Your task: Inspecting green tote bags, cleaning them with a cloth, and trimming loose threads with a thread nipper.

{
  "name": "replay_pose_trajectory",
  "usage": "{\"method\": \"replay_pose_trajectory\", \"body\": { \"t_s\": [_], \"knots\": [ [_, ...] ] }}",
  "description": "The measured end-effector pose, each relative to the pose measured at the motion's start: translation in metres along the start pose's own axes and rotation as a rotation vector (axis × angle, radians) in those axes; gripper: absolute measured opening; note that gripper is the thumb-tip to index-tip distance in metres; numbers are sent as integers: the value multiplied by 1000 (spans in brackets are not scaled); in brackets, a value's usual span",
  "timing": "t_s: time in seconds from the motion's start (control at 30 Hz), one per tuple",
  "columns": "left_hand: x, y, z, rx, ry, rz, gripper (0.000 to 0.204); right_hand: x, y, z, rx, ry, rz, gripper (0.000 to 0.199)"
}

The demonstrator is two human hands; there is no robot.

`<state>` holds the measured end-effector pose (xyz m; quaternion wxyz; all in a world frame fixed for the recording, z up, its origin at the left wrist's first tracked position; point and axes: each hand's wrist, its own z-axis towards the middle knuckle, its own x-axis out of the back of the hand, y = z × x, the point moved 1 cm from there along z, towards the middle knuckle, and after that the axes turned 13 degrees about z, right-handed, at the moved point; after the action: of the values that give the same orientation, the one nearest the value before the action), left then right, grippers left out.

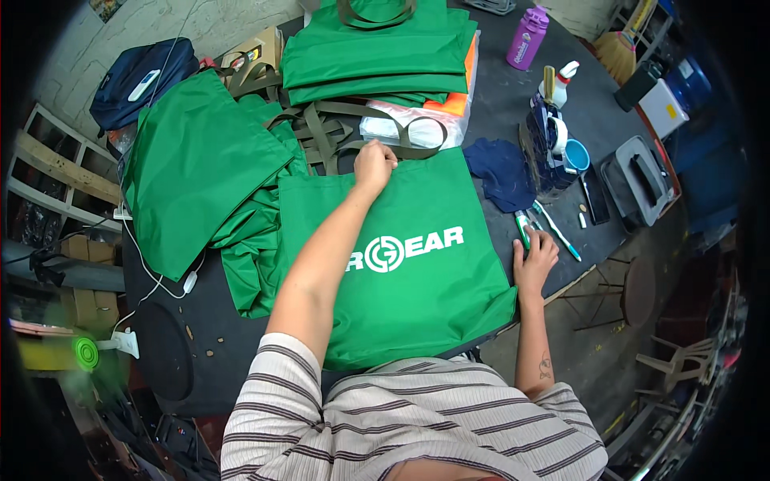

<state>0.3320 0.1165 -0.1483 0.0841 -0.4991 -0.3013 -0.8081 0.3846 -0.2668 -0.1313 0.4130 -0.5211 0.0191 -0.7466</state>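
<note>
A green tote bag [417, 297] with white print lies flat in front of me, its dark olive straps [429, 144] stretched beyond the top edge. My left hand [374, 167] is closed at the bag's top hem, beside a strap. The curled fingers hide whatever is between them. To the right of the bag, my right hand [536, 262] rests with its fingers apart on the dark table. Its thumb and index finger touch a small green-and-white tool [523, 228], partly covered by the hand. A white-and-teal toothbrush-like brush [559, 232] lies just beyond the fingers.
More green bags [208, 176] are heaped on the left, and a folded stack [373, 60] stands at the back. Right of the bag are a dark blue cloth [499, 172], a caddy [545, 152], a purple bottle [528, 38], a phone [595, 198] and a grey bin [638, 184].
</note>
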Motion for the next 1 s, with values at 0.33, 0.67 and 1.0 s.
{"method": "replay_pose_trajectory", "body": {
  "t_s": [0.33, 0.67, 1.0],
  "knots": [
    [60, -12, 27, 331, 154, -312, 42, 0, 1, -1, 18, 33, -10, 35],
    [128, -66, 83, 496, -526, -1044, 29, -3, -1, 0, 11, 14, -16, 36],
    [235, -97, 43, 693, -150, -316, 83, 27, -18, 13, -124, -229, -95, 46]
  ]
}}
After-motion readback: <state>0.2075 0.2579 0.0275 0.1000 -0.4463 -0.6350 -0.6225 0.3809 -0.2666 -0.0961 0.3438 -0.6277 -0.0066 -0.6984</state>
